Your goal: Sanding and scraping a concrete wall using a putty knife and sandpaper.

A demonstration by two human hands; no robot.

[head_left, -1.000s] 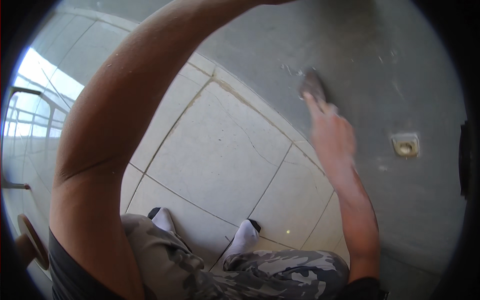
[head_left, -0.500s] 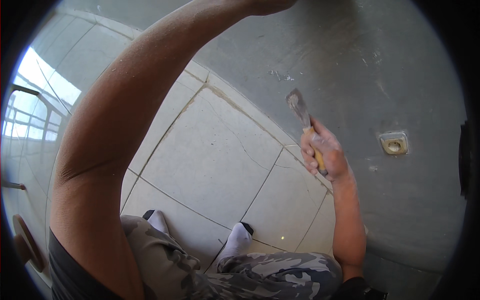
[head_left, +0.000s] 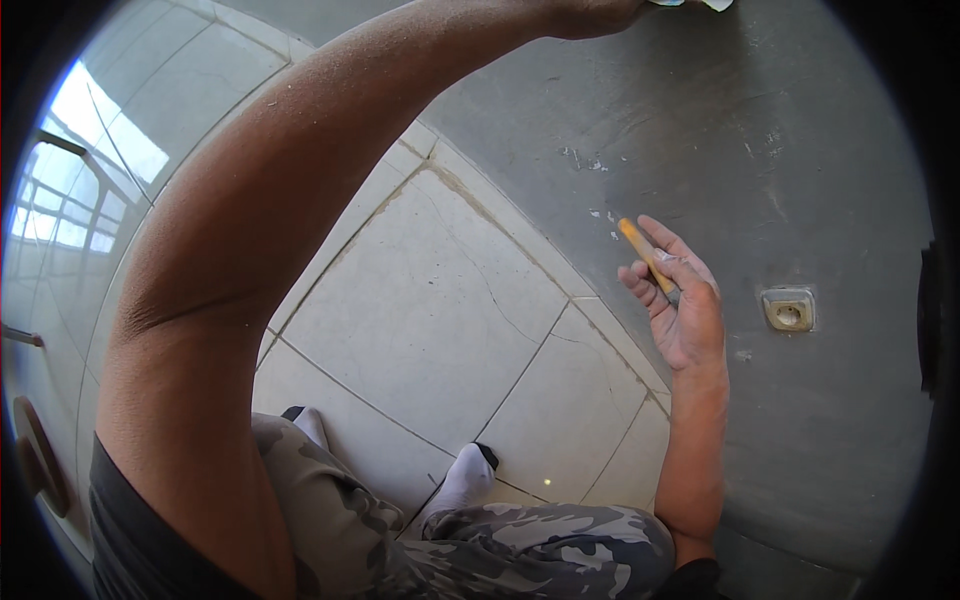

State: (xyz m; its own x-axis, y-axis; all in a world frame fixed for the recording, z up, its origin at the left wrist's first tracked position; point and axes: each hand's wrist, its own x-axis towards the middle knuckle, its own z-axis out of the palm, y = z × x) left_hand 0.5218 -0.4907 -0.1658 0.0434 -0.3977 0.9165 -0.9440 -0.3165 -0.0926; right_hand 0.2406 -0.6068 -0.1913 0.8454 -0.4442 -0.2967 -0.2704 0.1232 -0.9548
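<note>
A putty knife with a yellow handle point(head_left: 648, 255) rests in my right hand point(head_left: 690, 315). The fingers curl loosely about the handle and the index finger is stretched up. Its blade cannot be made out against the grey wall point(head_left: 850, 200); small white flecks show just beyond the handle's upper end. My left arm is raised across the view, and only part of my left hand point(head_left: 605, 18) shows at the top edge, its fingers cut off. A white and blue thing point(head_left: 690, 3), too little seen to name, is at that hand's far end.
A square wall socket point(head_left: 790, 311) is set in the wall right of my right hand. White scrape marks point(head_left: 585, 160) dot the wall. Below lies a pale tiled floor point(head_left: 420, 300) with my socked feet on it. A brown round-edged object point(head_left: 40, 460) stands at far left.
My right hand has moved slightly up and right and loosened its fingers round the handle; the blade no longer shows clearly. My left hand has shifted right, bringing the white and blue thing into view.
</note>
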